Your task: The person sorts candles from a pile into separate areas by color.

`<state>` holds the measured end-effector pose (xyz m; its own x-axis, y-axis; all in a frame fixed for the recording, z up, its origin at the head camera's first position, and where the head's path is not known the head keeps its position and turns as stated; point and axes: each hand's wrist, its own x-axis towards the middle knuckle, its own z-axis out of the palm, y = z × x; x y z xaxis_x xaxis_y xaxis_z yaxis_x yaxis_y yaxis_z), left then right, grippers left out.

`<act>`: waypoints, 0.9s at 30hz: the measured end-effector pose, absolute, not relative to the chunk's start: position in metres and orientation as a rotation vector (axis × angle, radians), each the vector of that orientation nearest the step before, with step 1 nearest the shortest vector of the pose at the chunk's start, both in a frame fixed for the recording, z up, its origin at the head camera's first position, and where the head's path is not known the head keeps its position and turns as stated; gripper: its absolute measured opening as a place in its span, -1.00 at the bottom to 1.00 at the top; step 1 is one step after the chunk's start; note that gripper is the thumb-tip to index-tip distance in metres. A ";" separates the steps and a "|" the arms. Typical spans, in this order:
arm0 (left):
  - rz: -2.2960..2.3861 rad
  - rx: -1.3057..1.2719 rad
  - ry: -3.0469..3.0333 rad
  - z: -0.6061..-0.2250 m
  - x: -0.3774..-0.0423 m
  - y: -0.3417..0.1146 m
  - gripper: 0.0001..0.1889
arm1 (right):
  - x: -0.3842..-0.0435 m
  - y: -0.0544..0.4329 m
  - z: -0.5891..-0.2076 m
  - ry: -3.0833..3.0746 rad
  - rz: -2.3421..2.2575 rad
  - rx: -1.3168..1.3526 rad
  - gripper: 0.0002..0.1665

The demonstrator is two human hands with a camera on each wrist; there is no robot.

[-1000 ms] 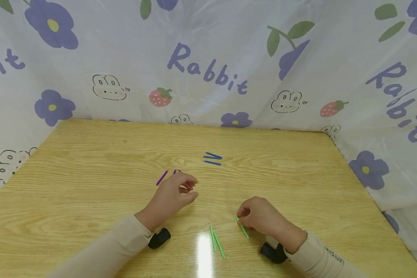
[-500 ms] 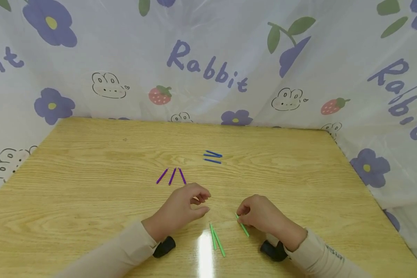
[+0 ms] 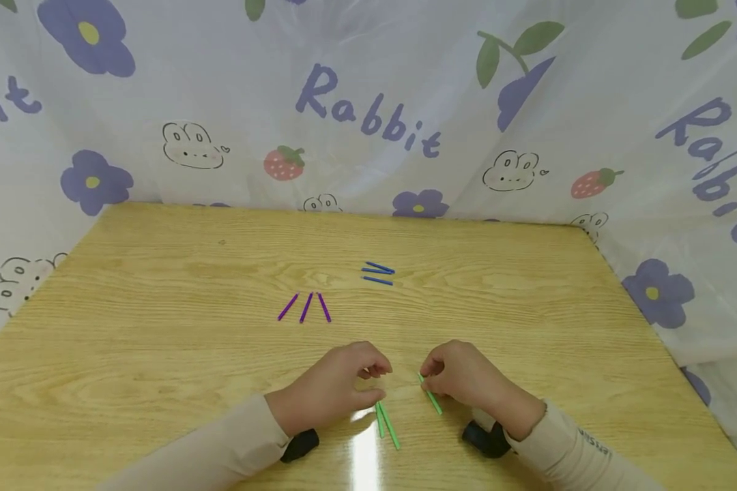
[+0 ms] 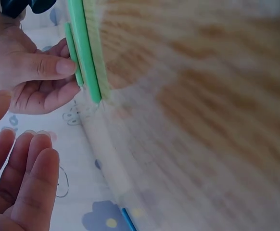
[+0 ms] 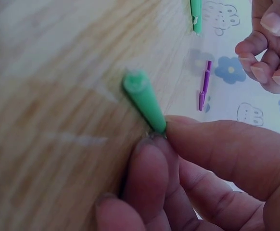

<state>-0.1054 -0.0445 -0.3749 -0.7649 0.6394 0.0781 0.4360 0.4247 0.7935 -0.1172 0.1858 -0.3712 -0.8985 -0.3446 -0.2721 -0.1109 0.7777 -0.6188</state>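
From here I see a yellow wood surface [image 3: 516, 286] with a bright shine [image 3: 365, 467] and a white sheet [image 3: 368, 48] behind with rabbits [image 3: 193, 146] and purple flowers [image 3: 95, 183].

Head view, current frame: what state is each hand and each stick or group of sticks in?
Right hand: pinching one stick
Left hand: loosely curved, holding nothing
Held green stick: pinched near its far end
Green pair: lying close together, narrow V
Purple sticks: three, lying apart, fanned
Blue sticks: three, lying; two seem to meet at one end
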 end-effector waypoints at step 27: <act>0.826 1.093 2.353 -0.368 -0.123 -0.022 -0.77 | -0.119 0.185 -0.373 2.592 -0.857 -0.342 -0.92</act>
